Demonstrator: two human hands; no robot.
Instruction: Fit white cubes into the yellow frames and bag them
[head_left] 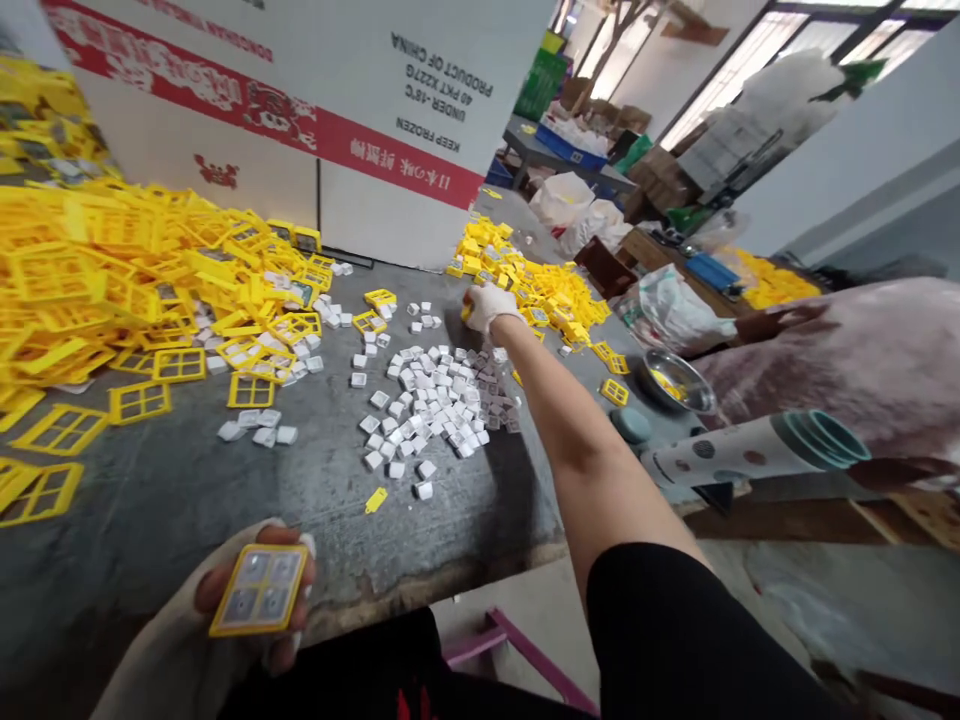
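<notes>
In my left hand (262, 590), low in the view, a yellow window-shaped frame (259, 590) is gripped between thumb and fingers; its four openings hold greyish square pieces. My right hand (491, 305), in a white glove with bare fingertips, stretches far across the table at the left edge of a pile of yellow pieces (559, 295). Its fingers are curled, with a bit of yellow showing at the tips. Nearer than that hand lies a spread of small white square pieces (435, 395). A lone small yellow tag-like piece (376, 500) rests closer to me.
A large heap of yellow frames (97, 270) covers the left side. Behind stands a white carton (360, 180) with a red band. To the right are a metal bowl (679, 380) and a patterned tumbler (750, 450) lying tilted, beside another person's sleeve (840, 360).
</notes>
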